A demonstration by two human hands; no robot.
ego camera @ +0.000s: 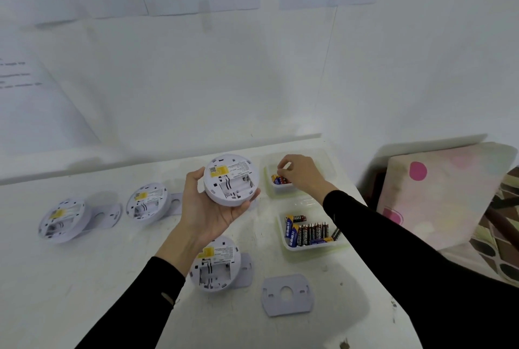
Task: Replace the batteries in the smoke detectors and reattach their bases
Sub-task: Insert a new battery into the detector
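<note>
Nearest, a loose base plate lies flat on the table, just right of an opened detector; farther right, a tray of batteries sits full; above, the left hand cups a smoke detector, its empty bay facing up; farthest, the right hand pinches narrowly into the far tray, though whether it grips a battery I cannot tell; best to lift one cell cleanly and match its polarity to the bay.

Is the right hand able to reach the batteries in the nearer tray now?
Probably yes. The right hand is at the farther tray, and the nearer tray lies open just below its forearm; nothing covers its batteries.
</note>
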